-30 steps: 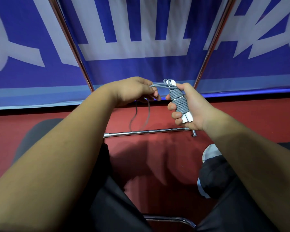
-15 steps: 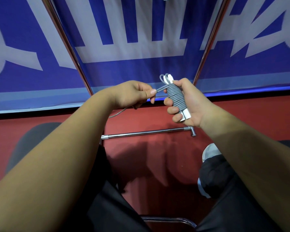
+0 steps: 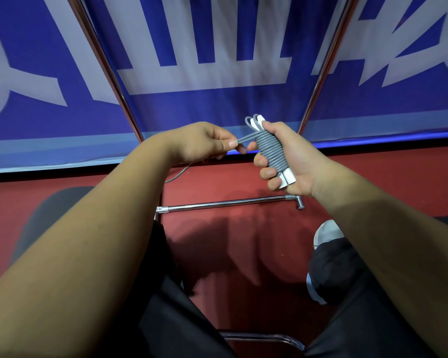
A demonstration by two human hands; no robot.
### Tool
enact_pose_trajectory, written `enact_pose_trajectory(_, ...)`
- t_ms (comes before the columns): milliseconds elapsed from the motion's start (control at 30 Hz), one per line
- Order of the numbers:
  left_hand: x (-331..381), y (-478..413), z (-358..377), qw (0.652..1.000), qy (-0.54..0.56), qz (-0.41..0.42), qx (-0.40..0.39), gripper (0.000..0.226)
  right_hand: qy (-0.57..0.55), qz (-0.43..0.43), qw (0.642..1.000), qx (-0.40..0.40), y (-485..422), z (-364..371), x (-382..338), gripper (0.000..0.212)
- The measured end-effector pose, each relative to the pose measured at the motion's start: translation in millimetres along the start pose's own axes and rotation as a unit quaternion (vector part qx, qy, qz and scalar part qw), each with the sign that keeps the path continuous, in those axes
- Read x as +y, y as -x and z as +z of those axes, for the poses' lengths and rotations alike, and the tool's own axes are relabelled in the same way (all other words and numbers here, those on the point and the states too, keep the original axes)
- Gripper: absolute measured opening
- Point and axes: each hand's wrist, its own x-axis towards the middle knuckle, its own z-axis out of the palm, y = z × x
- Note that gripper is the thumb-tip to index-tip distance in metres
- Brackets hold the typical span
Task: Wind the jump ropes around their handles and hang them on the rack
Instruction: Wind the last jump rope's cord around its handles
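Both hands up just above frame centre, toward 12 o'clock. Right hand [image 3: 289,161] wraps round the two white handles [image 3: 288,179], fingers curled over the grey jump rope [image 3: 270,151] coiled tight about them. Handle ends poke out at the bundle's 5 o'clock, small rope loops at its 11 o'clock. Left hand [image 3: 204,143], at the bundle's 9 o'clock, pinches the rope's free length between thumb and forefinger, taut to the coil. A slack tail [image 3: 177,174] droops from under that hand toward 7 o'clock. Chrome rack bar [image 3: 230,202] runs level at the hands' 6 o'clock, over red floor [image 3: 373,182]. Behind, at 12 o'clock, blue banner [image 3: 217,104].
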Motion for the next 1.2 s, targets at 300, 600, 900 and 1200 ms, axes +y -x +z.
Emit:
enact_pose_trajectory(300, -4, -7, 5, 0.991, -0.131, -0.02, 0.014, 0.018, 0.075, 0.045, 0.985, -0.146, 6, 3, 6, 0.065)
enact_pose_trajectory(600, 18, -10, 6, 0.993, -0.07, 0.067, 0.067, 0.016, 0.17, 0.148, 0.961, -0.158, -1, 10, 32, 0.056)
enact_pose_trajectory(900, 17, -13, 5, 0.972, -0.182, 0.069, 0.128, 0.014, -0.008, 0.075, 0.996, 0.038, -28, 3, 34, 0.048)
enact_pose_trajectory(1200, 10, -12, 11, 0.974, -0.216, -0.006, 0.064, 0.027, -0.016, 0.029, 0.999, 0.03, -29, -2, 23, 0.052)
